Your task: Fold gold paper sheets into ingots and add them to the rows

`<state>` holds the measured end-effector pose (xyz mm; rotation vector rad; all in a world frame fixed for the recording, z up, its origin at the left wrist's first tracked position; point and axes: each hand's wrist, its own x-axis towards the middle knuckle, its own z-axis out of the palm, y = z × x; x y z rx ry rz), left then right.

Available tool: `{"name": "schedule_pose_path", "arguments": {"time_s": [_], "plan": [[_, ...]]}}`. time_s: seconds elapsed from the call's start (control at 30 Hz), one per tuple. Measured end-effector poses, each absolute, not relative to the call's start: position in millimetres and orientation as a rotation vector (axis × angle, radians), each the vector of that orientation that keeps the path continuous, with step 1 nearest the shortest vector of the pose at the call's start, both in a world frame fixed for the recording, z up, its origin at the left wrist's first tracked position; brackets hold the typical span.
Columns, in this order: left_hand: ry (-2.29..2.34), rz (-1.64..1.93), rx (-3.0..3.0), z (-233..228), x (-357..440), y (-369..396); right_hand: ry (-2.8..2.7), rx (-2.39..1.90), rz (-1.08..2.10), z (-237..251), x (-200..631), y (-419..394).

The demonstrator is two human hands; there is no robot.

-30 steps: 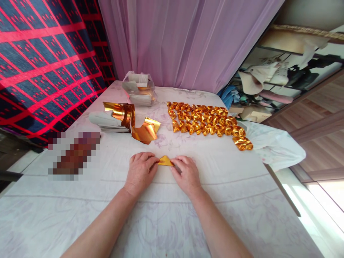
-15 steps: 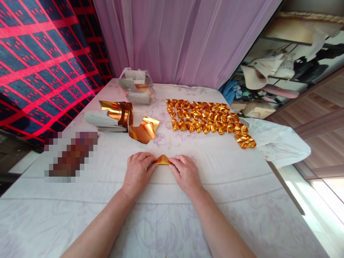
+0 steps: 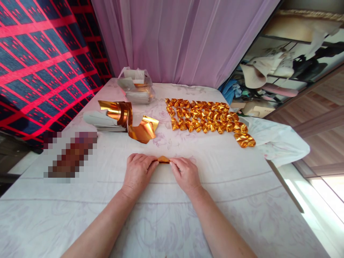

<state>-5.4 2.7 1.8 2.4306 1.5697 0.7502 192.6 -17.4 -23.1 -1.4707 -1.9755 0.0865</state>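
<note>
A small piece of gold foil paper (image 3: 163,159), folded to a narrow strip with a low peak on its far side, lies between my two hands. My left hand (image 3: 139,171) pinches its left end, thumb and fingers pressed together. At the other end, my right hand (image 3: 186,173) grips the paper in the same way. Beyond them, loose gold foil sheets (image 3: 143,133) curl beside a stack of grey-white paper (image 3: 103,122). Rows of folded gold foil pieces (image 3: 204,114) lie further back to the right.
A clear plastic bag (image 3: 136,86) with paper stacks stands at the table's back. The flowered white cloth (image 3: 161,222) covers the table. A blurred-out patch (image 3: 71,156) hides something on the left. Shelves with hats (image 3: 254,76) are at the right, and a purple curtain (image 3: 172,43) hangs behind.
The peak of the foil paper between my hands has become lower and flatter, and a dark fold line shows along its near edge. My hands have barely shifted.
</note>
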Motion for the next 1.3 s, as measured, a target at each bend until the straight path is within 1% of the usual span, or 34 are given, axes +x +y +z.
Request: {"name": "schedule_pose_path", "arguments": {"time_s": [0.37, 0.67, 1.0, 1.13, 1.3], "plan": [[1.600, 0.816, 2.357, -4, -7, 3, -1.958, -1.426, 0.107, -22, 189, -18], [1.603, 0.834, 2.347, -2, -5, 2, -1.870, -1.521, 0.159, -20, 185, -20], [1.575, 0.903, 2.352, -5, -5, 1, -1.903, -1.639, 0.156, -13, 186, -23], [1.567, 0.867, 2.359, -3, -4, 1, -1.904, -1.638, 0.144, -13, 187, -22], [1.628, 0.728, 2.429, 3, -3, 0, -1.879, -1.616, 0.123, -17, 188, -22]]}}
